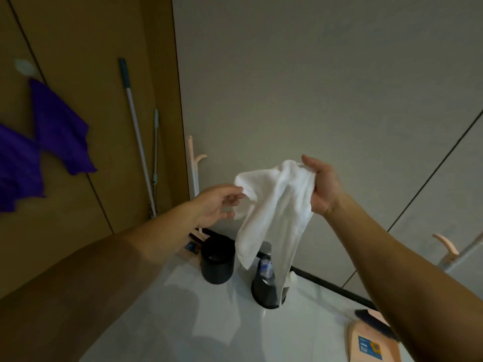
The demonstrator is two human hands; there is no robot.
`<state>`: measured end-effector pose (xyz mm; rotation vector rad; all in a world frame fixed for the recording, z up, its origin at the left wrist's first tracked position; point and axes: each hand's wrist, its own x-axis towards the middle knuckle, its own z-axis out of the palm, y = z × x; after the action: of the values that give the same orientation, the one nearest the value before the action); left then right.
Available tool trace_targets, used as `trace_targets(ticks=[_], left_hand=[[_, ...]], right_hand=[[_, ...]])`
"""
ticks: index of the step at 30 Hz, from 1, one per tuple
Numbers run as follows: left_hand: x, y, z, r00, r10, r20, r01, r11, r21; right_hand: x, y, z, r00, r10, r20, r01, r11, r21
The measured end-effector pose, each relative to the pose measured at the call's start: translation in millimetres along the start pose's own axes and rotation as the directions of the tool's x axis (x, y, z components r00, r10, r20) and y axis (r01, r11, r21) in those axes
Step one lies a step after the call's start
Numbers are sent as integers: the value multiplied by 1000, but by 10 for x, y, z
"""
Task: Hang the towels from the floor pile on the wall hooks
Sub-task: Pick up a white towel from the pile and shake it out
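Partly hidden behind the hanging white towel is a black bin with a bottle in it; only the bin's left side and the bottle's top show. A second black bin, round and matte, stands in full view just to its left on the glossy pale floor. The peach dustpan at lower right is cut off by the frame edge and by the right forearm, and the dark brush on it is blurred.

The right hand grips the towel's bunched top in a closed fist, held in the air before the grey wall. The left hand pinches a loose corner between thumb and fingertips. The cloth is soft terry, drooping in long folds to a point.

Two purple towels hang on the brown panel at left, the lower one cut by the frame. Two thin poles lean in the corner. A peach hook shows near them, another at right.
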<state>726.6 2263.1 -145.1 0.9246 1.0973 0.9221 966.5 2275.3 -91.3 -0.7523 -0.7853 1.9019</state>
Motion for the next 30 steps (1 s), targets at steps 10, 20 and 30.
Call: trace_targets(ticks=[10, 20, 30], left_hand=[[150, 207, -742, 981, -191, 44, 187, 979, 82], [126, 520, -1406, 985, 85, -151, -115, 973, -201], [90, 568, -2269, 927, -54, -370, -4, 988, -156]], right_hand=[[632, 158, 788, 984, 9, 178, 1, 998, -58], [1149, 314, 975, 990, 59, 125, -32, 979, -203], [1997, 449, 868, 976, 214, -31, -199, 835, -512]])
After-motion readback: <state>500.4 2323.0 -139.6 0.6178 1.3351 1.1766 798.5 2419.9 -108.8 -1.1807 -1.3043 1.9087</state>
